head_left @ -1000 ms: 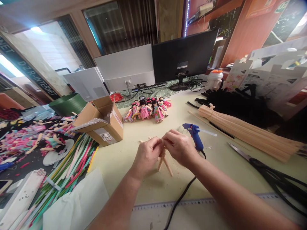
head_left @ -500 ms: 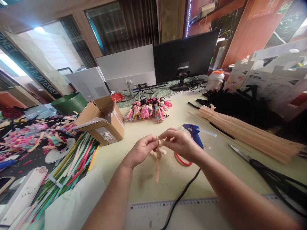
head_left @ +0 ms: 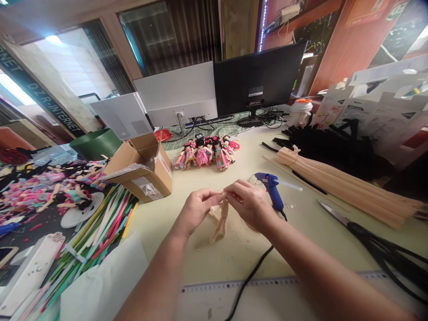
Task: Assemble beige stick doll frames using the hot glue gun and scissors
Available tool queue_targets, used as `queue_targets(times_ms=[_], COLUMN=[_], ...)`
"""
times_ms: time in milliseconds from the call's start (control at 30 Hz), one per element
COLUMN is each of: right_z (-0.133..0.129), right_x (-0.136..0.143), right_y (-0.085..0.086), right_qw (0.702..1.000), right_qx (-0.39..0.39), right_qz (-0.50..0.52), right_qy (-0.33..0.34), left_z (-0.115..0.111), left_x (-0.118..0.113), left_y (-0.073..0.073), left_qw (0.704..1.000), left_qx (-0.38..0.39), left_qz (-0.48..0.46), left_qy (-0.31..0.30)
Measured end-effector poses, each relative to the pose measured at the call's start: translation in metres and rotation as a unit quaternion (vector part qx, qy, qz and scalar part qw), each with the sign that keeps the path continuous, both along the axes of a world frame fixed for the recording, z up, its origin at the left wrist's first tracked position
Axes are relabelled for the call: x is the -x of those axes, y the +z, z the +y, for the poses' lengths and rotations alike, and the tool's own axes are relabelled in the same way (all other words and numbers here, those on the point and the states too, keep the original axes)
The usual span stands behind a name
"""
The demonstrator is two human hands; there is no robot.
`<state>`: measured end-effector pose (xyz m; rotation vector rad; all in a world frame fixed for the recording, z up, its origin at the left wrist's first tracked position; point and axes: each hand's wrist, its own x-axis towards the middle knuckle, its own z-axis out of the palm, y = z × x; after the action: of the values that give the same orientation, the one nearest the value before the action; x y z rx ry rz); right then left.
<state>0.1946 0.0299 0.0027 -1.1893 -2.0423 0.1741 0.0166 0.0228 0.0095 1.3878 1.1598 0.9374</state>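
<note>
Both hands meet over the pale table, pinching a small beige figure [head_left: 221, 223] made of fuzzy stems. My left hand [head_left: 199, 208] grips its upper part between thumb and index finger. Close against it, my right hand [head_left: 249, 200] pinches the same upper part from the other side. Two legs of the figure hang below the fingers, and its top is mostly hidden by them. Just right of my right hand lies a blue glue gun [head_left: 274, 191] with a clear stick in its back.
Several dressed dolls [head_left: 202, 154] lie behind the hands. An open cardboard box [head_left: 152, 176] and colored stems [head_left: 96, 227] are at left. Beige stems [head_left: 334, 180], large scissors [head_left: 364, 236] and black stems [head_left: 337, 147] are at right. A ruler [head_left: 240, 285] lies in front.
The figure has turned in my fingers, and its legs now hang apart toward the lower left. My right hand has shifted slightly left and down, and the red ring beside it is no longer visible.
</note>
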Motion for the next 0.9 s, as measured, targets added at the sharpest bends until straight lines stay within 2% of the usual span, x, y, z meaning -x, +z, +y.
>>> queue_targets(times_ms=[133, 267, 400, 533, 667, 800, 900], right_z=[-0.002, -0.003, -0.002, -0.002, -0.003, -0.002, -0.001], right_x=[0.001, 0.002, 0.002, 0.002, 0.0, -0.003, -0.005], right_y=[0.001, 0.0, -0.004, -0.003, 0.003, 0.004, 0.004], right_qw=[0.999, 1.0, 0.999, 1.0, 1.0, 0.999, 0.999], right_qx=[-0.028, -0.009, 0.008, 0.007, 0.004, -0.003, -0.009], right_qz=[-0.017, -0.016, -0.011, 0.0, 0.015, 0.016, -0.005], right_qy=[-0.009, 0.011, 0.031, 0.026, 0.018, 0.036, 0.044], left_z=[-0.004, -0.009, -0.012, -0.01, -0.009, -0.009, -0.009], left_x=[-0.006, -0.012, -0.019, -0.022, -0.019, -0.014, -0.012], left_y=[0.002, 0.002, -0.001, -0.006, -0.005, 0.0, 0.003], left_qw=[1.0, 0.999, 0.997, 0.995, 0.996, 1.0, 1.0], left_qx=[0.021, 0.023, -0.002, -0.041, -0.051, -0.013, -0.008], left_qz=[-0.023, 0.003, 0.036, 0.027, -0.004, -0.014, -0.01], left_qy=[0.004, 0.026, 0.063, 0.086, 0.067, 0.024, 0.018])
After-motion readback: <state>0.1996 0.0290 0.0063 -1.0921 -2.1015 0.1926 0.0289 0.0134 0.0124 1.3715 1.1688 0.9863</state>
